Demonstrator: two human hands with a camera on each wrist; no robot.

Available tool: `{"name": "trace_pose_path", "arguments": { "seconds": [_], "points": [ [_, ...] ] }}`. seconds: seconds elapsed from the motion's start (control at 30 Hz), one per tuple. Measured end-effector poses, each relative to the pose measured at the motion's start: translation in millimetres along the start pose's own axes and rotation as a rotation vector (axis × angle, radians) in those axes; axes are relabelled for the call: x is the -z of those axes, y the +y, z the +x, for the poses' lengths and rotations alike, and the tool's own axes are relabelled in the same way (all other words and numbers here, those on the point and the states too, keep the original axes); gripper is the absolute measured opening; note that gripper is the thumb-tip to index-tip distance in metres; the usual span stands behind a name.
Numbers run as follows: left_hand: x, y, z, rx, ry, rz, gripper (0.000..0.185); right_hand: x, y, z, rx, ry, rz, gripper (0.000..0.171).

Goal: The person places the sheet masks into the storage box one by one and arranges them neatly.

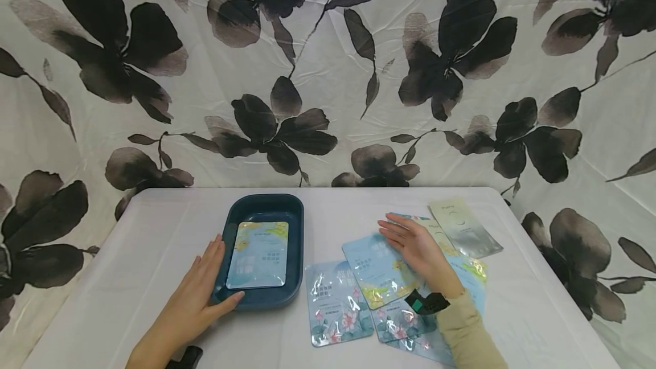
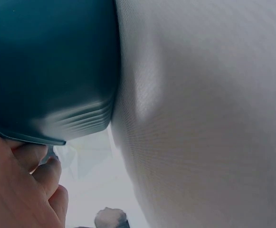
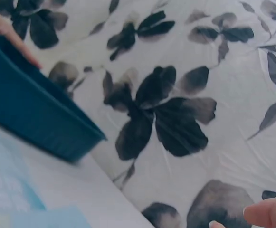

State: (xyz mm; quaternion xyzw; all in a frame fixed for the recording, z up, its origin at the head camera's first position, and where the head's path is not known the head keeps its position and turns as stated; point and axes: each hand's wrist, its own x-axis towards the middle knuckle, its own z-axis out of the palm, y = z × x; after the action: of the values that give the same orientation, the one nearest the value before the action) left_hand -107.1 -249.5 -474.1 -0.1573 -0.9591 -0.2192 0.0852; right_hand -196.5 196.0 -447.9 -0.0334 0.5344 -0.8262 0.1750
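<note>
My left hand rests against the left side of a dark blue tray, fingers straight along its rim and thumb at the near corner. Fingers show beside the rim in the left wrist view. Inside the tray lies a light blue sheet mask packet. My right hand is over the spread of packets on the right, fingers loosely extended and nothing held. Below it lies a blue packet with a yellow-green corner, overlapping blue packets with pink flowers.
A pale green and silver packet lies at the back right, beside more light blue packets partly covered by the right arm. The white-covered table ends at a floral cloth backdrop.
</note>
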Motion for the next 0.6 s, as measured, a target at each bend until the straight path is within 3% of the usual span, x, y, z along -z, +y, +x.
{"name": "trace_pose_path", "arguments": {
  "seconds": [0.2, 0.37, 0.43, 0.6],
  "points": [
    [-0.7, -1.2, -0.1, -0.011, 0.012, -0.002, 0.106, 14.2, 0.6, 0.8, 0.006, 0.103, -0.182, 0.054],
    [-1.3, -1.8, -0.4, -0.015, 0.018, -0.003, 0.107, 18.5, 0.9, 2.4, 0.004, 0.218, -0.486, 0.049],
    [-1.4, -1.8, -0.5, -0.015, 0.019, -0.003, 0.106, 21.3, 3.2, 3.3, 0.017, 0.217, -0.619, 0.047],
    [-1.7, -1.6, -0.4, -0.013, 0.016, -0.005, 0.106, 24.7, 9.7, 2.8, 0.084, 0.121, -0.836, 0.051]
  ]
}}
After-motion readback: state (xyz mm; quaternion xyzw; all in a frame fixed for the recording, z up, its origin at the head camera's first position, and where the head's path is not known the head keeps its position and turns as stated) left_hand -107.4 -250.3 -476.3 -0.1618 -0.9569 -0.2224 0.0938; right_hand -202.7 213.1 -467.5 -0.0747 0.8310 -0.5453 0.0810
